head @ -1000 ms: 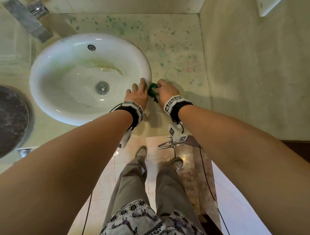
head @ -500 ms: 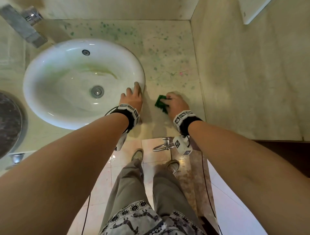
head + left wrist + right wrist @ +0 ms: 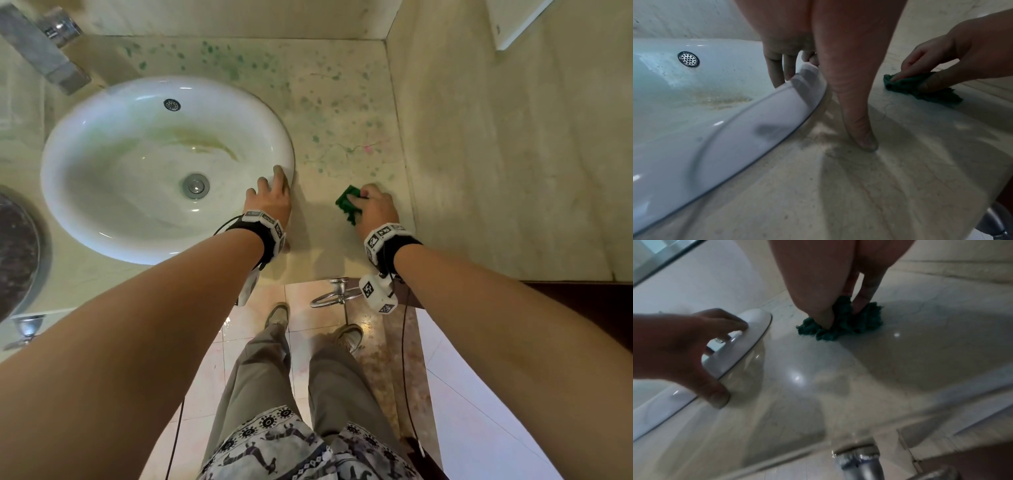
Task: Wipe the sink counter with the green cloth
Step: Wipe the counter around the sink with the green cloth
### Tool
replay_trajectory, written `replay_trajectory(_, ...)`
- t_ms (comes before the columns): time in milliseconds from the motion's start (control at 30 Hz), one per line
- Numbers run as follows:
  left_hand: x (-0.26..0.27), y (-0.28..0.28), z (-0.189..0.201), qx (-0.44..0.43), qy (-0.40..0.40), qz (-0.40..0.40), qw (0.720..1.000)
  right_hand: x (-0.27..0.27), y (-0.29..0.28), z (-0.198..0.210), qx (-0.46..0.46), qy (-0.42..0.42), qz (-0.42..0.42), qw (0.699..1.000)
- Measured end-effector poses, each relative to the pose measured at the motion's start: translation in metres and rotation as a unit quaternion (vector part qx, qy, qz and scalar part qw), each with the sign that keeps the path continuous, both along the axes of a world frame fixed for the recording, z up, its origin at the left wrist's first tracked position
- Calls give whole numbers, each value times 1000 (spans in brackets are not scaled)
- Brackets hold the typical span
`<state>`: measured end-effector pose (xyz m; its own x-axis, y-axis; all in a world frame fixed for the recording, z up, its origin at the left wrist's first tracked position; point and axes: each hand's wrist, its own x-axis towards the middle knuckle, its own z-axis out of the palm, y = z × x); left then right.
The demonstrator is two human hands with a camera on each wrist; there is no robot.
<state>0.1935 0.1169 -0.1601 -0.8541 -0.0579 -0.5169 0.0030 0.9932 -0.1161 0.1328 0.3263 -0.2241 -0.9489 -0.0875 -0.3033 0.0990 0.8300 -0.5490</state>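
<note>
The green cloth (image 3: 346, 204) lies bunched on the beige stone counter (image 3: 342, 137), right of the white sink (image 3: 102, 240) and near the side wall. My right hand (image 3: 375, 209) presses it down, with the cloth (image 3: 838, 331) gathered between thumb and fingers. In the left wrist view the fingers of the right hand (image 3: 953, 53) lie on top of the cloth (image 3: 929, 92). My left hand (image 3: 270, 202) rests on the sink's right rim, fingers draped over into the basin and thumb (image 3: 861, 136) down on the counter. Green speckles (image 3: 239, 68) dot the counter behind the sink and to its right.
A metal faucet (image 3: 44, 51) stands at the back left. The side wall (image 3: 513, 171) bounds the counter just right of the cloth. A chrome ring fitting (image 3: 337, 294) hangs below the counter's front edge. A dark round object (image 3: 13, 253) sits at far left.
My right hand has slid the cloth rightward across the counter, from beside the sink rim toward the side wall. The left hand stays on the rim.
</note>
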Motion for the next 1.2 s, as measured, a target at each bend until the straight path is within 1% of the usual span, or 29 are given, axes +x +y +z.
replay_trajectory(100, -1, 0, 2, -1, -6, -4, 1000, 16, 0, 3, 57, 1, 86, 995)
replay_trajectory(167, -2, 1, 2, 8, -10, -9, 1000, 26, 1, 7, 102, 19, 181, 978)
replay_trajectory(200, -2, 1, 3, 10, -10, -12, 1000, 30, 4, 8, 115, 22, 213, 970)
replay_trajectory(233, -2, 1, 3, 10, -8, -13, 1000, 32, 7, 8, 117, 12, 220, 968)
replay_trajectory(300, -2, 0, 3, 6, -9, -12, 1000, 33, 14, 7, 106, -7, 189, 976)
replay_trajectory(400, -2, 1, 1, -1, -12, -11, 1000, 31, 21, 3, 106, 13, 130, 986)
replay_trajectory(467, -3, 2, -1, -6, -5, 0, 1000, 23, 25, 8, 104, 35, 40, 993)
replay_trajectory(500, -3, 2, -3, -9, 0, 5, 1000, 17, 27, 13, 109, 25, -8, 994)
replay_trajectory(567, -3, 3, -5, -10, 2, 7, 1000, 10, 30, 21, 153, -15, -28, 988)
replay_trajectory(667, -3, 2, -4, -14, 7, 5, 1000, 6, 32, 25, 210, -25, -82, 974)
replay_trajectory(733, -3, 2, -5, -16, 1, 1, 1000, 5, 24, 24, 246, -43, -96, 963)
replay_trajectory(800, -3, 2, -5, -19, -6, -4, 1000, 7, 16, 24, 250, -73, -107, 960)
replay_trajectory(900, -3, 1, -6, -14, -3, 1, 1000, 10, 14, 24, 268, -105, -91, 953)
replay_trajectory(1033, -2, -1, -6, -2, -2, 6, 1000, 5, 9, 19, 283, -108, -97, 948)
replay_trajectory(1200, -4, 2, -6, -8, 3, 4, 1000, -25, -2, 21, 282, -104, -125, 945)
